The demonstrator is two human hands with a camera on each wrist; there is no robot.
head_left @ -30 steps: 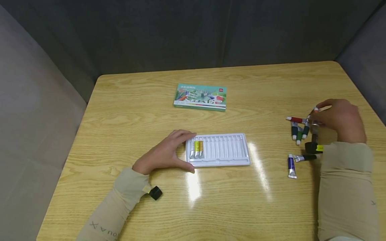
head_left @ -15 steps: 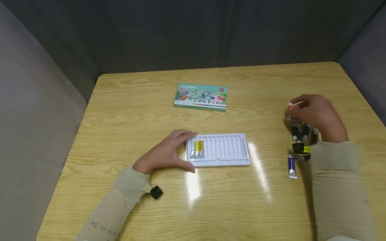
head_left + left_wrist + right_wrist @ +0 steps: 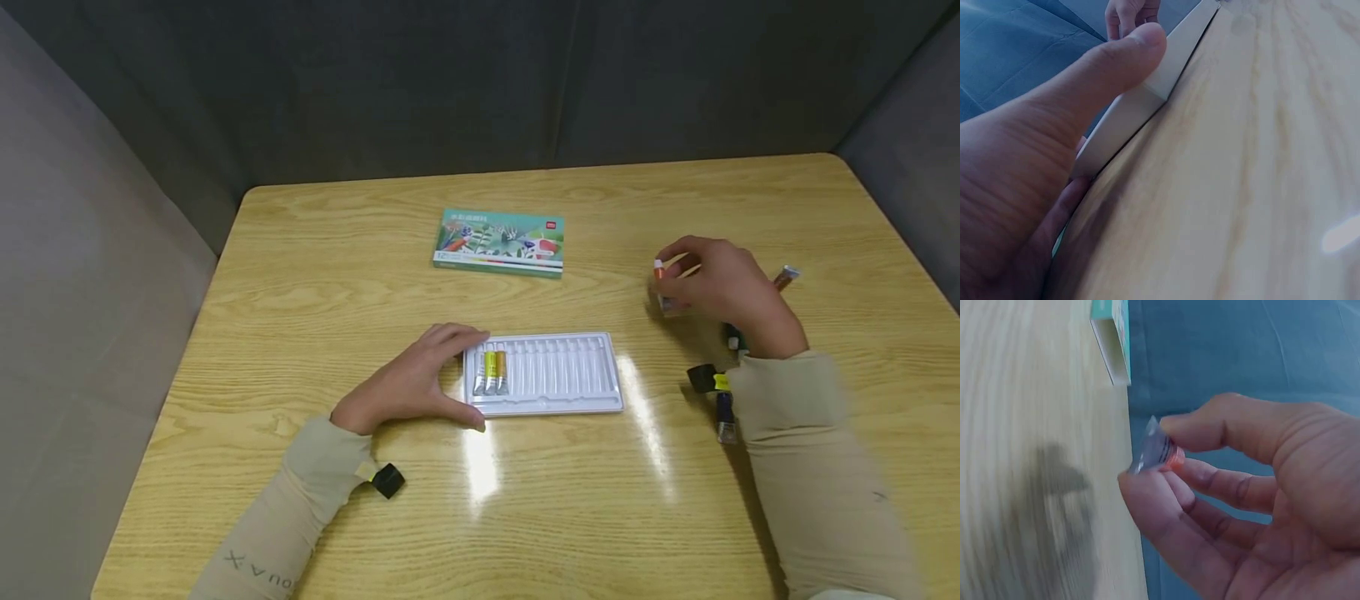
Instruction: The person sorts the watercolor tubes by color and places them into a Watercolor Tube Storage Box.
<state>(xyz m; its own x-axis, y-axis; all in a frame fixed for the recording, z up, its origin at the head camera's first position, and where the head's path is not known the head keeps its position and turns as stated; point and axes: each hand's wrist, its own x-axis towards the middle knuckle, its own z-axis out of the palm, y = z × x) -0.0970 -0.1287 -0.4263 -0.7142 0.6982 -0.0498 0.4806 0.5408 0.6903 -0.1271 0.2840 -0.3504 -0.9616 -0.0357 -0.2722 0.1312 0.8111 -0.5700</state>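
In the head view, my left hand [image 3: 408, 379] holds the left end of a white plastic tray [image 3: 555, 407], fingers at its back corner and thumb at its front corner. Three paint tubes, white or silver, yellow [image 3: 491, 371] and ochre [image 3: 502, 372], lie in the tray's leftmost slots. My right hand [image 3: 727, 283] is above the table, right of and behind the tray, pinching a paint tube with an orange band and white cap [image 3: 659, 269]. From the right wrist, the crimped silver end of that orange paint tube [image 3: 1155, 450] shows between thumb and fingers.
A green illustrated paint box [image 3: 498, 242] lies behind the tray. Right of the tray, a purple tube [image 3: 725, 417], a brown tube [image 3: 786, 277] and dark green ones [image 3: 733, 337] lie on the wooden table [image 3: 570, 517], partly hidden by my right arm.
My right hand has lifted the orange paint tube from the pile and carried it left. My left hand and the tray have not moved.
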